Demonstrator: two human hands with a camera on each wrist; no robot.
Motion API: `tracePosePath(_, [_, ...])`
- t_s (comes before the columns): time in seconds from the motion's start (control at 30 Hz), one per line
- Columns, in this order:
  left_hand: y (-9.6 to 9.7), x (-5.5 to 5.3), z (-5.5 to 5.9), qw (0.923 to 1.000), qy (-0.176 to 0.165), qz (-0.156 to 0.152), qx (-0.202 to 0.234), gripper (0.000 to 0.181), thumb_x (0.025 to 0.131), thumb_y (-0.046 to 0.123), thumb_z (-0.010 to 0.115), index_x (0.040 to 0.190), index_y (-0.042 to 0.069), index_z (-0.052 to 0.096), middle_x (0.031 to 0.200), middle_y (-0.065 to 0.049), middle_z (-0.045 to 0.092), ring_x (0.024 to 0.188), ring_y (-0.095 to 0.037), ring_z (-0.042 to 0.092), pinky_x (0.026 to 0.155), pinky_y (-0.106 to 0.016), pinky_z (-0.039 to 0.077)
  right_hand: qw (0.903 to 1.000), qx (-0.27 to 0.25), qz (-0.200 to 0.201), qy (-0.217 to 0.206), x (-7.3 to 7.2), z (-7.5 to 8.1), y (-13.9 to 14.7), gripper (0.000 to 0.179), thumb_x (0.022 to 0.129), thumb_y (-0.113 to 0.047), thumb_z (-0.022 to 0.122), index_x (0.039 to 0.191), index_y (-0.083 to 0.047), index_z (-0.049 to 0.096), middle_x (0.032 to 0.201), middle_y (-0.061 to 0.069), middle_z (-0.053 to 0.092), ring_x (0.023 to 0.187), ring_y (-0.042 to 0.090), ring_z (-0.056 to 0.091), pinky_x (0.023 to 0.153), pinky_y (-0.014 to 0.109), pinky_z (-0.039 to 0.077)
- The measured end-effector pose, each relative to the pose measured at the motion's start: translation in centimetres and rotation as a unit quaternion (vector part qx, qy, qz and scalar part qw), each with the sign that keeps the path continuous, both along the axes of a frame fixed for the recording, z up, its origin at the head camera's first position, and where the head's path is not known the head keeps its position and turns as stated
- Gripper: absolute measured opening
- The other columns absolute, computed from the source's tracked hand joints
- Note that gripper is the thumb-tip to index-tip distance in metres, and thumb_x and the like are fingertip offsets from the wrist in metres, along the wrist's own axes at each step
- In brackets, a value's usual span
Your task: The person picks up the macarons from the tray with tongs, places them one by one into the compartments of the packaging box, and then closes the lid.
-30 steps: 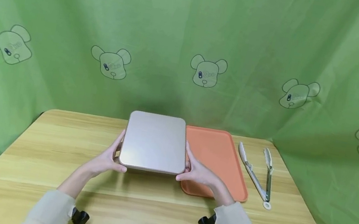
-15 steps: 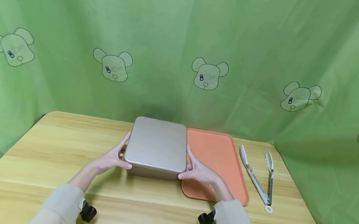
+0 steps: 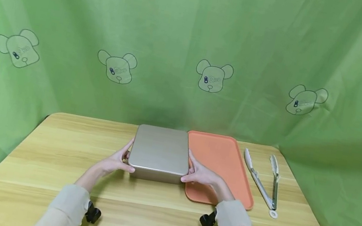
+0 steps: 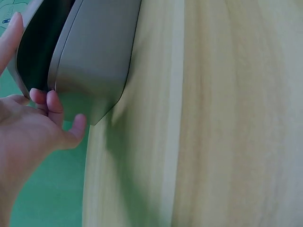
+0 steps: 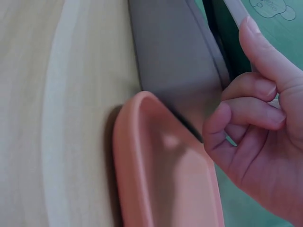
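Note:
A square metal lid (image 3: 161, 148) lies over a square metal box (image 3: 157, 176) in the middle of the table. My left hand (image 3: 116, 161) grips the lid's left side, its thumb at the near left corner. On the other side, my right hand (image 3: 202, 174) holds the lid's right edge, thumb at the near corner. Both wrist views show a dark gap between the raised lid and the box (image 4: 97, 52); the lid's edge (image 5: 236, 12) stands above the box wall in the right wrist view. What the box contains is hidden.
An orange tray (image 3: 218, 158) lies right beside the box, partly under my right hand and forearm. Metal tongs (image 3: 260, 185) lie spread farther right. Behind the wooden table (image 3: 154, 221) hangs a green curtain (image 3: 167, 25) with bear-head drawings.
Both hands have lowered the lid toward the box and shifted it slightly right. More of the box's front wall shows under the lid than a second ago. Tray and tongs stay put.

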State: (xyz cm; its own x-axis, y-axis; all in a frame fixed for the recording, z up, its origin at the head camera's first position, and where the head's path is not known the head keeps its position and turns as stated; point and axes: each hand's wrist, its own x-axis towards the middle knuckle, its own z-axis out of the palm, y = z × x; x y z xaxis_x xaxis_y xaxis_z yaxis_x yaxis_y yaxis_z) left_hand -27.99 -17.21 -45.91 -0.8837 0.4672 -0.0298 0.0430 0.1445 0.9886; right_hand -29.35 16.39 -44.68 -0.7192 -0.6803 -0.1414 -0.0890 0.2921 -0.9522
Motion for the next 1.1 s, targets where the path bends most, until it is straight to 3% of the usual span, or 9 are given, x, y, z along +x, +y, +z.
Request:
tracePosePath(0.07, [0.1, 0.0, -0.1, 1.0, -0.005, 0.001, 0.002, 0.112, 0.069, -0.005, 0.07, 0.146, 0.014, -0.01, 0.094, -0.008, 0.04, 0.088, -0.019, 0.038, 0.103, -0.051, 0.025, 1.0, 0.006, -0.003, -0.001, 0.0, -0.1, 0.0, 0.113, 0.08, -0.004, 0.067, 0.138, -0.014, -0.029, 0.074, 0.012, 0.048, 0.055, 0.01, 0.041, 0.055, 0.023, 0.04])
tracePosePath(0.17, [0.2, -0.1, -0.1, 1.0, -0.007, 0.0, 0.001, 0.111, 0.07, -0.005, 0.069, 0.146, 0.015, -0.009, 0.094, -0.007, 0.04, 0.086, -0.018, 0.038, 0.101, -0.048, 0.027, 1.0, 0.007, -0.005, -0.002, 0.0, -0.2, 0.1, 0.112, 0.08, -0.005, 0.067, 0.139, -0.012, -0.029, 0.063, -0.001, 0.043, 0.055, 0.01, 0.04, 0.054, 0.022, 0.04])
tracePosePath(0.3, [0.2, -0.3, 0.0, 0.9996, 0.011, -0.013, -0.022, 0.098, 0.073, -0.001, 0.07, 0.147, 0.009, 0.006, 0.091, -0.002, 0.034, 0.078, -0.015, 0.034, 0.084, -0.031, 0.036, 0.9999, 0.005, -0.005, -0.011, 0.0, -0.4, 0.1, 0.11, 0.081, -0.006, 0.066, 0.139, -0.01, -0.028, 0.061, -0.001, 0.043, 0.053, 0.011, 0.039, 0.052, 0.023, 0.039])
tracePosePath(0.43, [0.3, -0.5, -0.2, 0.9983, 0.032, -0.013, -0.047, 0.09, 0.075, 0.001, 0.07, 0.146, 0.007, 0.015, 0.079, 0.0, 0.024, 0.071, -0.013, 0.029, 0.061, -0.021, 0.033, 0.9998, 0.015, 0.0, -0.011, -0.2, -0.5, 0.1, 0.109, 0.082, -0.007, 0.065, 0.139, -0.009, -0.028, 0.06, -0.002, 0.046, 0.052, 0.011, 0.039, 0.051, 0.022, 0.038])
tracePosePath(0.77, [0.5, -0.2, -0.3, 0.9991, 0.008, 0.023, -0.035, 0.105, 0.071, -0.002, 0.071, 0.146, 0.005, -0.002, 0.082, -0.001, 0.03, 0.075, -0.015, 0.031, 0.064, -0.02, 0.035, 0.9998, 0.017, -0.008, -0.006, -0.5, -0.8, 0.1, 0.109, 0.082, -0.006, 0.065, 0.139, -0.01, -0.028, 0.061, -0.001, 0.048, 0.052, 0.011, 0.04, 0.05, 0.023, 0.038])
tracePosePath(0.9, [0.3, 0.1, 0.0, 0.999, 0.005, 0.016, -0.04, 0.098, 0.074, -0.001, 0.069, 0.146, 0.002, 0.003, 0.083, -0.002, 0.031, 0.075, -0.015, 0.031, 0.062, -0.02, 0.035, 0.9997, 0.02, -0.014, 0.004, -0.5, -0.8, 0.1, 0.11, 0.082, -0.005, 0.066, 0.139, -0.011, -0.027, 0.061, 0.001, 0.048, 0.053, 0.013, 0.041, 0.049, 0.023, 0.038])
tracePosePath(1.1, [0.3, -0.1, -0.6, 0.9996, 0.009, 0.012, -0.024, 0.092, 0.076, -0.002, 0.067, 0.146, 0.004, 0.008, 0.079, -0.001, 0.03, 0.07, -0.012, 0.03, 0.059, -0.019, 0.033, 0.9996, 0.019, -0.02, -0.003, -0.5, -1.1, 0.3, 0.108, 0.082, -0.004, 0.065, 0.141, -0.014, -0.025, 0.062, 0.001, 0.048, 0.054, 0.013, 0.043, 0.048, 0.023, 0.038])
